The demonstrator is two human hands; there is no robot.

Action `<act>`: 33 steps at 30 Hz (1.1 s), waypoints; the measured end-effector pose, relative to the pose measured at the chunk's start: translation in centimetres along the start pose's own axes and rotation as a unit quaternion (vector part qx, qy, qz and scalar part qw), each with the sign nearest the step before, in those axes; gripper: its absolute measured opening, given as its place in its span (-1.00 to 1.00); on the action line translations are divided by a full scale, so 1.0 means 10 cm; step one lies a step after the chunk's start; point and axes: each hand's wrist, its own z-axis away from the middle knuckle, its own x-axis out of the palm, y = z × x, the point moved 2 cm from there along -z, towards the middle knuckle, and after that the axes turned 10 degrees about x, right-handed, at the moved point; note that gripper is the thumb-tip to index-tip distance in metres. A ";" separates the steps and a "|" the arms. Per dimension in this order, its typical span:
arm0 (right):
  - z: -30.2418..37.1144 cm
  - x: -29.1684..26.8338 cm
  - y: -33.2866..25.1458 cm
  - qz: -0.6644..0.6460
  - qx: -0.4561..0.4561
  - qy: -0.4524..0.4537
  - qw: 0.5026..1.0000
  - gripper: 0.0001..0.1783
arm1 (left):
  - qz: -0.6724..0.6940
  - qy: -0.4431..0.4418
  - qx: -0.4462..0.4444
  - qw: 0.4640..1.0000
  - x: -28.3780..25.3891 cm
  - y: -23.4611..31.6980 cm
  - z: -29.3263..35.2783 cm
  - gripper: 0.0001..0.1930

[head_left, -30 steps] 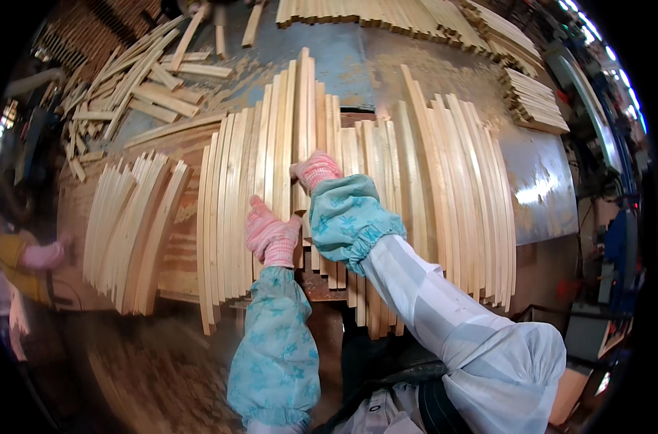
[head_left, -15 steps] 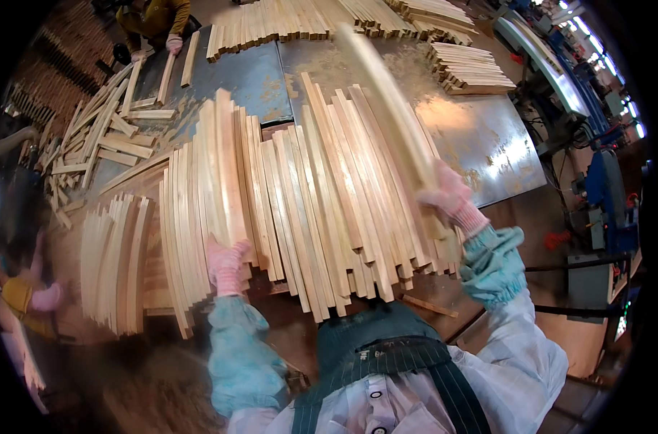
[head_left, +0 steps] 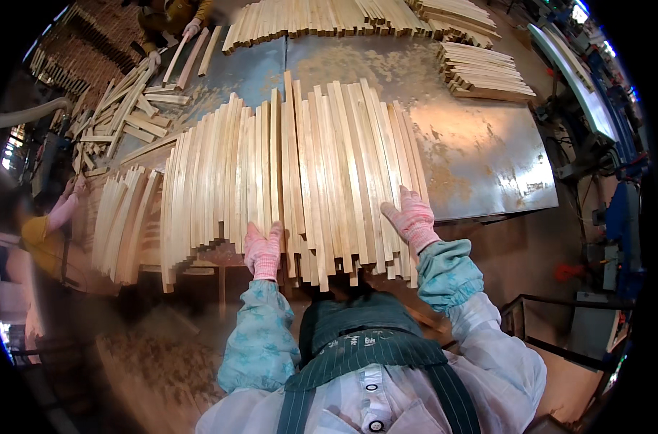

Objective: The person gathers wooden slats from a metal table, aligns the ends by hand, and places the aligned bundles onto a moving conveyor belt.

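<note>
Both my hands wear pink gloves with teal sleeves above the wrists. A wide row of pale wooden strips (head_left: 332, 166) lies side by side in front of me, their near ends uneven. My left hand (head_left: 262, 252) is at the near ends in the middle of the row, thumb and fingers closed around a few strips (head_left: 264, 170). Along the row's right side rests my right hand (head_left: 416, 224), thumb and fingers spread over the outer strips near their lower ends. Its outer fingers are partly hidden.
A metal tabletop (head_left: 481, 159) with sawdust extends behind and to the right. Stacked strips (head_left: 329, 18) line its far edge, with another stack (head_left: 484, 69) at far right. Loose pieces (head_left: 130, 112) lie jumbled at left, near a co-worker's gloved hand (head_left: 191, 29). A smaller bundle (head_left: 124, 224) sits left.
The strip my right hand held raised and tilted is now down among the row. My right hand has moved left and lower; my left hand has shifted right along the near ends.
</note>
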 end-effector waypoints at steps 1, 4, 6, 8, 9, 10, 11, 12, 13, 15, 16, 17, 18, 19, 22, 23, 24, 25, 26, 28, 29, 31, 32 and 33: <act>0.00 -0.04 -0.07 0.013 0.006 -0.018 1.000 -0.05 | -0.003 -0.011 -0.006 1.000 0.00 -0.03 -0.06 0.05; 0.02 -0.15 -0.16 0.044 0.019 -0.062 0.997 -0.05 | -0.040 -0.058 -0.015 0.997 -0.09 0.11 -0.13 0.04; -0.02 -0.18 -0.14 0.053 0.014 -0.083 0.995 -0.05 | -0.060 -0.095 -0.004 0.994 -0.09 0.19 -0.21 0.05; -0.06 -0.17 -0.02 0.035 -0.009 -0.065 0.997 -0.12 | -0.063 -0.135 0.014 0.989 -0.15 0.27 -0.20 0.07; -0.12 -0.16 0.07 0.017 -0.019 -0.070 0.997 -0.15 | -0.067 -0.148 0.025 0.986 -0.16 0.21 -0.20 0.06; -0.17 -0.16 0.17 -0.003 -0.030 -0.066 0.997 -0.17 | -0.069 -0.157 0.043 0.984 -0.18 0.17 -0.30 0.06; -0.22 -0.17 0.23 -0.087 -0.024 -0.015 0.996 -0.27 | -0.023 -0.143 0.115 0.983 -0.07 -0.19 -0.48 -0.07; -0.28 -0.19 0.33 -0.116 -0.013 0.021 0.993 -0.29 | -0.016 -0.131 0.147 0.980 -0.10 -0.30 -0.59 -0.12; -0.35 -0.20 0.43 -0.143 -0.003 0.060 0.988 -0.31 | -0.008 -0.120 0.179 0.977 -0.10 -0.38 -0.69 -0.17; -0.55 -0.18 0.64 -0.158 0.000 0.126 0.979 -0.37 | 0.122 -0.069 0.226 0.964 -0.03 -0.51 -0.88 -0.39; -0.67 -0.14 0.73 -0.170 -0.013 0.144 0.975 -0.37 | 0.235 -0.019 0.289 0.928 -0.02 -0.45 -0.90 -0.46; -0.77 -0.10 0.79 -0.183 -0.028 0.161 0.969 -0.37 | 0.304 -0.026 0.279 0.911 0.01 -0.38 -0.97 -0.47; -0.86 -0.05 0.84 -0.194 -0.044 0.177 0.964 -0.37 | 0.372 -0.034 0.267 0.888 0.04 -0.29 -1.06 -0.48; -0.95 0.02 0.85 -0.232 -0.029 0.175 0.956 -0.36 | 0.390 -0.016 0.281 0.877 0.09 -0.21 -1.11 -0.47; -0.95 0.19 0.41 -0.382 -0.053 0.155 0.910 -0.39 | 0.477 0.043 0.283 0.831 0.25 -0.24 -1.28 -0.45; -0.98 0.26 0.44 -0.393 -0.074 0.137 0.906 -0.40 | 0.514 0.026 0.265 0.815 0.26 -0.18 -1.25 -0.42; -1.08 0.31 0.47 -0.405 -0.094 0.120 0.902 -0.40 | 0.511 -0.014 0.272 0.816 0.24 -0.08 -1.29 -0.40; -1.16 0.41 0.49 -0.418 -0.111 0.094 0.897 -0.41 | 0.503 -0.054 0.271 0.819 0.20 -0.02 -1.29 -0.38; -1.18 0.50 0.48 -0.571 -0.085 0.011 0.816 -0.41 | 0.504 -0.067 0.274 0.816 0.21 -0.02 -1.26 -0.36; -1.10 0.51 0.42 -0.619 -0.078 -0.037 0.781 -0.38 | 0.518 -0.052 0.285 0.805 0.20 -0.03 -1.18 -0.32; -1.04 0.49 0.38 -0.629 -0.071 -0.043 0.773 -0.36 | 0.528 -0.027 0.298 0.795 0.19 -0.05 -1.16 -0.30; -0.88 0.49 0.34 -0.650 -0.054 -0.051 0.756 -0.33 | 0.519 -0.054 0.312 0.794 0.17 -0.16 -1.02 -0.26; -0.83 0.53 0.45 -0.625 -0.064 -0.043 0.777 -0.32 | 0.517 -0.069 0.326 0.788 0.15 -0.18 -0.95 -0.24; -0.76 0.62 0.63 -0.599 -0.072 -0.034 0.797 -0.31 | 0.532 -0.050 0.300 0.790 0.21 -0.31 -0.82 -0.20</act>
